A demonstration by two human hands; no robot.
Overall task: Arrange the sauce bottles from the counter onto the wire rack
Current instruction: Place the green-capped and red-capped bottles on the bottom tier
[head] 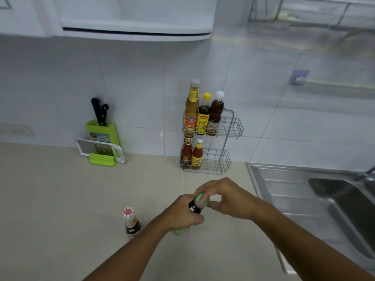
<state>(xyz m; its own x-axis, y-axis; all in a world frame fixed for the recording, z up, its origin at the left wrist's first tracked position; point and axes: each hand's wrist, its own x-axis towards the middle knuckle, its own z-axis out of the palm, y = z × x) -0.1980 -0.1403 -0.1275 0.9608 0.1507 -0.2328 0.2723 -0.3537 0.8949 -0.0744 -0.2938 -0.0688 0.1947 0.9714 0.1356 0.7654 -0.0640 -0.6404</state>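
Observation:
A two-tier wire rack (233,126) stands against the tiled wall. Its upper tier holds three bottles: a tall tan one (191,106), a dark one with a yellow cap (203,116) and a brown one with a white cap (216,114). On the lower tier stand two red sauce bottles (186,153) (197,155); the right part of each tier is bare. My left hand (182,213) is wrapped around a dark bottle with a green cap (195,206). My right hand (227,196) pinches its cap. A dark bottle with a red-and-white cap (132,223) stands on the counter to the left.
A green knife block with two black-handled knives (102,126) and a grater (101,149) lean on the wall at left. A steel sink (324,201) lies to the right. A cabinet hangs overhead. The beige counter (50,199) spreads in front.

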